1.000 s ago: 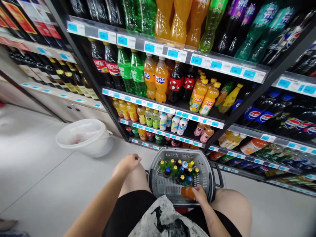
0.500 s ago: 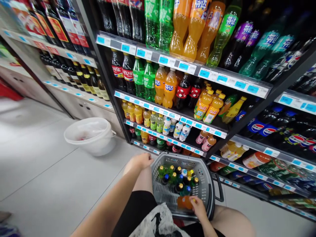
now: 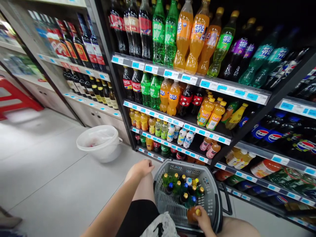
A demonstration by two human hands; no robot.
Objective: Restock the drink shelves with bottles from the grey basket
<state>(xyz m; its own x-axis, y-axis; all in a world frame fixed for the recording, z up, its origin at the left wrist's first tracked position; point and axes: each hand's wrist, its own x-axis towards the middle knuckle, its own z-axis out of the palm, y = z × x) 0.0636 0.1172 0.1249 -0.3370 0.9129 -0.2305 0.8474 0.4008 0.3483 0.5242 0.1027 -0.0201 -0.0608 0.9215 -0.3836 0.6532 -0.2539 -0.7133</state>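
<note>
A grey plastic shopping basket (image 3: 208,201) stands on the floor between my knees, holding several small bottles with yellow, green and blue caps. My right hand (image 3: 203,220) is inside the basket at its near edge, closed round an orange drink bottle (image 3: 192,214) with a yellow cap. My left hand (image 3: 139,169) rests on my left knee, fingers loosely curled, holding nothing. Both arms reach in from the bottom of the view.
A dark shelf unit (image 3: 172,118) full of soda and juice bottles with blue price tags rises just beyond the basket. A white bucket (image 3: 100,142) lined with a bag stands on the grey floor at left. A red stool (image 3: 14,98) is at far left.
The view has tilted upward and shifted left, so the basket sits lower in frame. My right hand has turned the orange bottle more upright in the basket. The left hand stays on the knee.
</note>
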